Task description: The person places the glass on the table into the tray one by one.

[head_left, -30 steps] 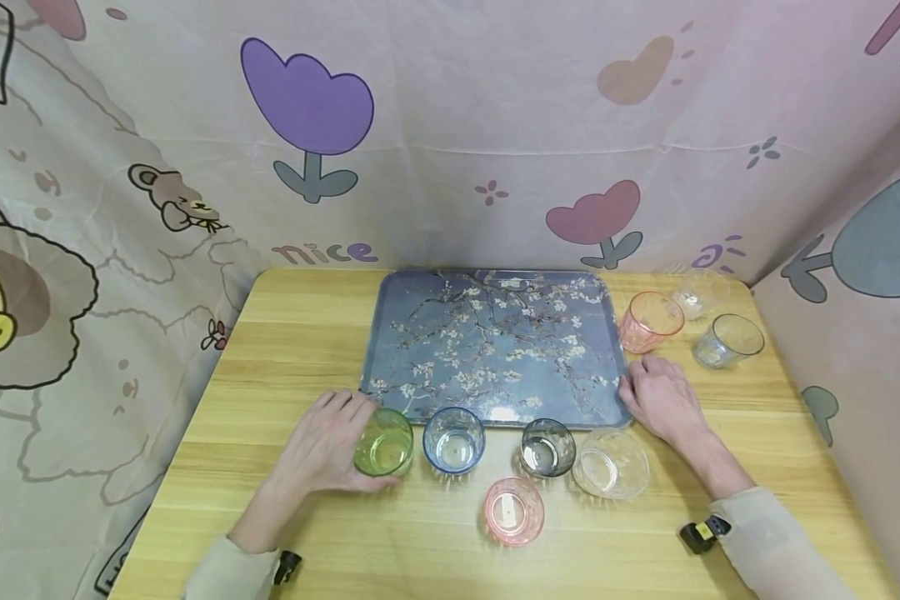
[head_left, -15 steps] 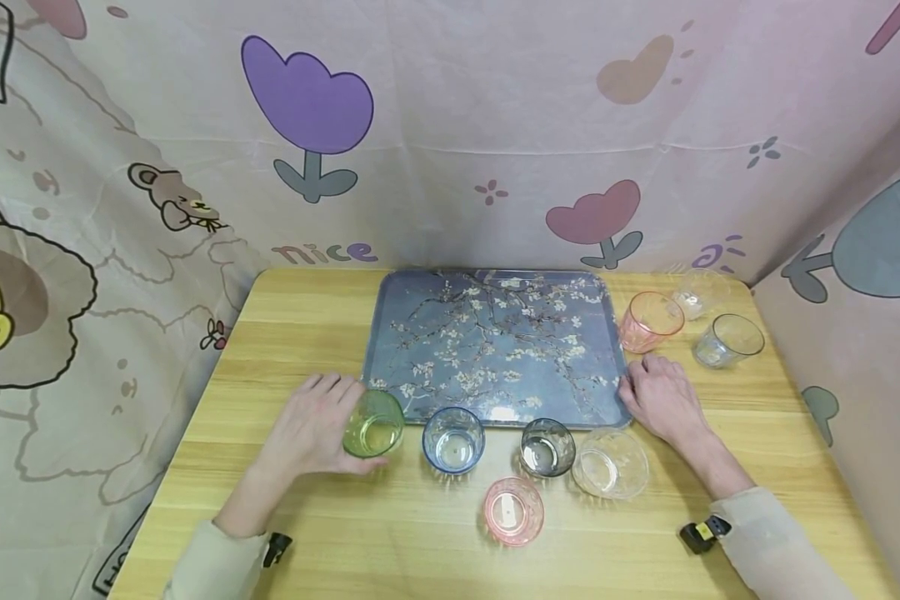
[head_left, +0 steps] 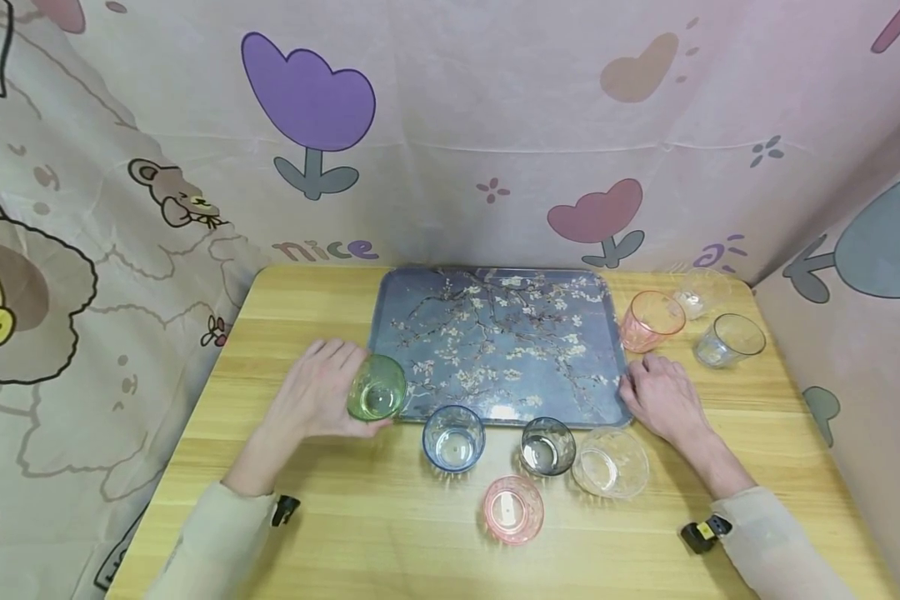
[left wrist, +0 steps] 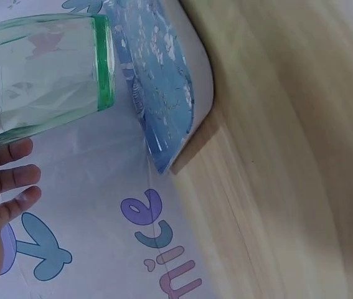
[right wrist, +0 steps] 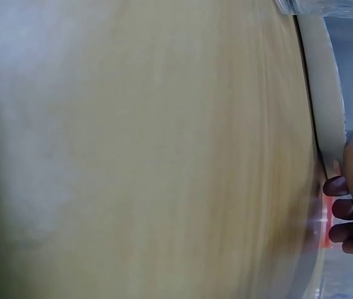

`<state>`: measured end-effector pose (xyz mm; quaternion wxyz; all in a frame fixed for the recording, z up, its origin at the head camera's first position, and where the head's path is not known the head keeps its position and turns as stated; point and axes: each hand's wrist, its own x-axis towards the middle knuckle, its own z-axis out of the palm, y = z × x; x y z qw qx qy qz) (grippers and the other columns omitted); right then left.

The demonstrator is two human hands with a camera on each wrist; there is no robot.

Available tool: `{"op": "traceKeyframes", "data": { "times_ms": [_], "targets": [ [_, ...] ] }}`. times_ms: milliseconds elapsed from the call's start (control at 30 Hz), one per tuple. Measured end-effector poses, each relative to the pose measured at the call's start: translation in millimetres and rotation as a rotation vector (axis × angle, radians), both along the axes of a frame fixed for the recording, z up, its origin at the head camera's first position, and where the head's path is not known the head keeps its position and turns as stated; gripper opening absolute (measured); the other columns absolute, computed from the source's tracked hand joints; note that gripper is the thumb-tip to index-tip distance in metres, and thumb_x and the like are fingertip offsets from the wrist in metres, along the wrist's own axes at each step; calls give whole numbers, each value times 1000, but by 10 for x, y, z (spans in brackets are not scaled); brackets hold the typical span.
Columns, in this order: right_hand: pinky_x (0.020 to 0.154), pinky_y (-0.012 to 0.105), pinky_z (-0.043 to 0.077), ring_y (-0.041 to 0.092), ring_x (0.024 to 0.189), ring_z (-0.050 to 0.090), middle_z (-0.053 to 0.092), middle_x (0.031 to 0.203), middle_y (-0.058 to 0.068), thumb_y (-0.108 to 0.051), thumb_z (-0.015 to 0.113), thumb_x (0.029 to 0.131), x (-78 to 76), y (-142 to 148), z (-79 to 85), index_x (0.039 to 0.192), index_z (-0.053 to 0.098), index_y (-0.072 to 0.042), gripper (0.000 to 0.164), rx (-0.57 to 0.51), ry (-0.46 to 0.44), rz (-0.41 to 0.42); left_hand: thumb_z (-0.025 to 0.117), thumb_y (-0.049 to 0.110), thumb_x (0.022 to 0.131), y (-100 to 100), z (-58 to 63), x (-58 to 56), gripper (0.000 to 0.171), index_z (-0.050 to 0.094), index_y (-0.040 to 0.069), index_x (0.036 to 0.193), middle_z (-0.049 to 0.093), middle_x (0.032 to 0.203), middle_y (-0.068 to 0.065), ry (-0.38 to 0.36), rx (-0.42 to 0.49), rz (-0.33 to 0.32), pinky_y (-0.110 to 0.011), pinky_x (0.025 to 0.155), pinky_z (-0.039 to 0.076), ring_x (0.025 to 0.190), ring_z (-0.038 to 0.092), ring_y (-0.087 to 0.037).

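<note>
My left hand (head_left: 318, 393) grips a green-tinted drinking glass (head_left: 377, 388), upright, over the left front part of a blue blossom-patterned tray (head_left: 487, 329). In the left wrist view, the green glass (left wrist: 48, 71) appears raised above the tray (left wrist: 164, 75), its base toward the table. My right hand (head_left: 663, 396) is at the tray's right front corner. The right wrist view has its thumb on the tray rim (right wrist: 325, 93) and its fingers (right wrist: 345, 209) curled beside it. The fingers' undersides are partly hidden.
Before the tray stand a blue glass (head_left: 453, 440), a dark grey glass (head_left: 547, 448), a clear glass (head_left: 611, 465) and a pink glass (head_left: 513, 511). Right of it are an orange-pink glass (head_left: 651, 321), a grey-rimmed glass (head_left: 727, 340) and another clear glass (head_left: 701, 293). Patterned cloth walls surround the table.
My left hand has carried the green glass from beside the blue glass, first slightly left, then away from me over the tray's left front part. My right hand has stayed in place.
</note>
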<state>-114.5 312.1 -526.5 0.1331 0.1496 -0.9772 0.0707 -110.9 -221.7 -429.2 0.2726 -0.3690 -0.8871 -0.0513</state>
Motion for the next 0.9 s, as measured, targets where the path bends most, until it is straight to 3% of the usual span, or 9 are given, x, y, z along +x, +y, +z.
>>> {"op": "traceKeyframes", "data": {
  "times_ms": [433, 767, 833, 900],
  "targets": [
    [74, 50, 43, 37, 79, 58, 57, 81, 13, -21, 58, 97, -2, 20, -20, 82, 61, -7, 21, -3, 4, 4, 20, 98, 82, 67, 99, -348, 110, 66, 2, 109, 70, 91, -12, -35, -13, 2, -41, 73, 55, 81, 61, -28],
    [75, 50, 44, 36, 80, 58, 57, 82, 12, -21, 58, 97, -10, 20, -18, 83, 61, -7, 20, -3, -3, 3, 11, 104, 77, 149, 100, -655, 122, 64, 2, 117, 72, 100, -14, -183, -65, 75, -47, 84, 58, 90, 67, -32],
    [75, 50, 44, 37, 81, 59, 58, 82, 12, -21, 58, 98, -7, 15, -13, 83, 61, -7, 20, -3, -6, 4, 15, 104, 77, 158, 76, -719, 120, 64, 2, 116, 72, 99, -14, -210, -67, 86, -46, 82, 58, 89, 66, -32],
    [76, 50, 44, 37, 82, 59, 58, 82, 12, -21, 58, 98, -2, 14, -8, 83, 62, -7, 20, -4, -11, 2, 30, 101, 77, 169, 60, -785, 113, 64, 1, 116, 71, 99, -13, -238, -66, 102, -45, 80, 58, 89, 66, -31]
  ]
}}
